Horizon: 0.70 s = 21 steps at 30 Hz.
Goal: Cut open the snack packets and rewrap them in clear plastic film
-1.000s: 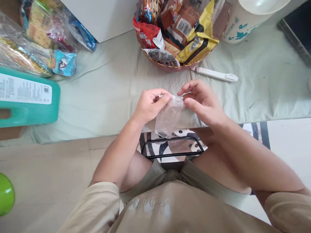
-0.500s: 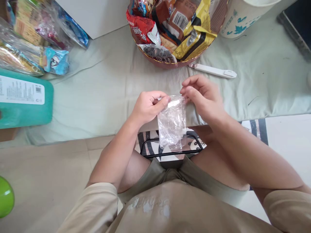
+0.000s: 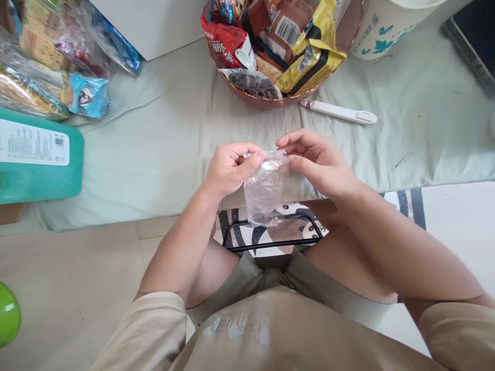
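Head view: your left hand point(image 3: 228, 167) and right hand point(image 3: 317, 165) each hold a closed pinch grip on the top edge of the clear bag point(image 3: 265, 188), which hangs off the bench point(image 3: 162, 154) edge. The film looks thin, so an uneven pull could tear it, or one pinch could slip.

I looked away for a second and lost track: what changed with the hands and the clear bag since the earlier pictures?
The clear plastic bag, earlier spread slanting rightward, now hangs straight down and narrower. The right hand moved left, closer to the left hand; both pinch the bag's top edge. The left hand kept its grip. The snack bowl and white tool stayed put.
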Each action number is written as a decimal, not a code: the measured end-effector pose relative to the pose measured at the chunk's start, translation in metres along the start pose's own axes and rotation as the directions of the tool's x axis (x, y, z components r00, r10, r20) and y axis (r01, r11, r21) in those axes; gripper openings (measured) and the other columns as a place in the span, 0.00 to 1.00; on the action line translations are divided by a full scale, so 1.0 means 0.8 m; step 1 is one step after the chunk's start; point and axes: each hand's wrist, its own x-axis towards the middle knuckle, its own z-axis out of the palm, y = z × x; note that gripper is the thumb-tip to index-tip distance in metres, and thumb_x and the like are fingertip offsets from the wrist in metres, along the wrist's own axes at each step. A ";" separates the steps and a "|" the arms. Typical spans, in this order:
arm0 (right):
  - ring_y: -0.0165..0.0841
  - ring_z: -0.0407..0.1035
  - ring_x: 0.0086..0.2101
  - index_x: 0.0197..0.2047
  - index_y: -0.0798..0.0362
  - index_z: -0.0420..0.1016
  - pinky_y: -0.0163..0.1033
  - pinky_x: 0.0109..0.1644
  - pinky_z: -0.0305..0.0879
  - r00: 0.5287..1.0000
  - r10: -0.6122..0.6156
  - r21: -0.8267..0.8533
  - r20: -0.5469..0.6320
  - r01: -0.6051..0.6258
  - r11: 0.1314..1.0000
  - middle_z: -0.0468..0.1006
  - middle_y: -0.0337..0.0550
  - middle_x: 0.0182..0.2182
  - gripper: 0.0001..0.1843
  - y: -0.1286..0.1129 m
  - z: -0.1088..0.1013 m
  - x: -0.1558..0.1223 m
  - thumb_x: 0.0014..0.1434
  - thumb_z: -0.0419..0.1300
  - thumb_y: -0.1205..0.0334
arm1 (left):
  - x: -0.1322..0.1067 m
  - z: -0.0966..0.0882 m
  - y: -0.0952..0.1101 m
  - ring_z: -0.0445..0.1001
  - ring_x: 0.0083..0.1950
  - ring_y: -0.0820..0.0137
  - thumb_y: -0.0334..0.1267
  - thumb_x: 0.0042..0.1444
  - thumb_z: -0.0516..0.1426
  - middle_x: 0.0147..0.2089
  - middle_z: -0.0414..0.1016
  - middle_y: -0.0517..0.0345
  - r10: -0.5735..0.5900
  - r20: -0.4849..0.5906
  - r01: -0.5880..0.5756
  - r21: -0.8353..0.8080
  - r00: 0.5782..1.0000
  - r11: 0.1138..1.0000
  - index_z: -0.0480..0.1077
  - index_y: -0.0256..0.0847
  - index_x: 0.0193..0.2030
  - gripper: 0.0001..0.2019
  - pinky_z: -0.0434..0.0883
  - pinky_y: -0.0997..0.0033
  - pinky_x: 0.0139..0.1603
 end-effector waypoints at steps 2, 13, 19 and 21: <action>0.33 0.76 0.40 0.45 0.50 0.77 0.40 0.45 0.77 1.000 0.010 0.002 0.013 -0.010 1.000 0.81 0.43 0.41 0.19 0.001 0.001 0.000 0.55 0.73 0.50 | 0.000 0.001 0.001 0.56 0.16 0.81 0.53 0.61 0.62 0.18 0.61 0.65 -0.007 0.023 0.007 -0.004 1.000 1.000 0.77 0.38 0.29 0.20 0.51 0.79 0.15; 0.28 0.68 0.29 0.32 0.53 0.73 0.36 0.33 0.69 0.998 0.060 0.013 -0.004 -0.059 0.998 0.72 0.37 0.26 0.23 -0.002 0.000 0.006 0.51 0.77 0.46 | -0.001 -0.003 0.008 0.57 0.16 0.80 0.48 0.60 0.62 0.17 0.62 0.64 0.003 0.063 -0.006 0.035 0.998 0.999 0.76 0.37 0.27 0.17 0.50 0.78 0.15; 0.30 0.73 0.31 0.38 0.47 0.69 0.38 0.38 0.74 0.977 0.051 0.040 -0.209 -0.043 0.998 0.74 0.37 0.29 0.19 0.006 -0.003 0.007 0.60 0.70 0.43 | 0.002 -0.006 0.004 0.54 0.17 0.81 0.46 0.57 0.62 0.17 0.60 0.64 0.032 -0.059 -0.031 0.013 0.998 0.999 0.73 0.39 0.23 0.16 0.49 0.79 0.15; 0.32 0.75 0.35 0.41 0.45 0.69 0.39 0.39 0.75 0.981 0.053 0.071 -0.186 -0.040 0.997 0.77 0.40 0.35 0.23 0.007 -0.002 0.005 0.56 0.71 0.39 | 0.002 -0.005 0.001 0.55 0.17 0.80 0.47 0.58 0.62 0.17 0.61 0.64 0.018 -0.088 -0.016 0.016 0.996 1.000 0.74 0.40 0.24 0.16 0.49 0.79 0.15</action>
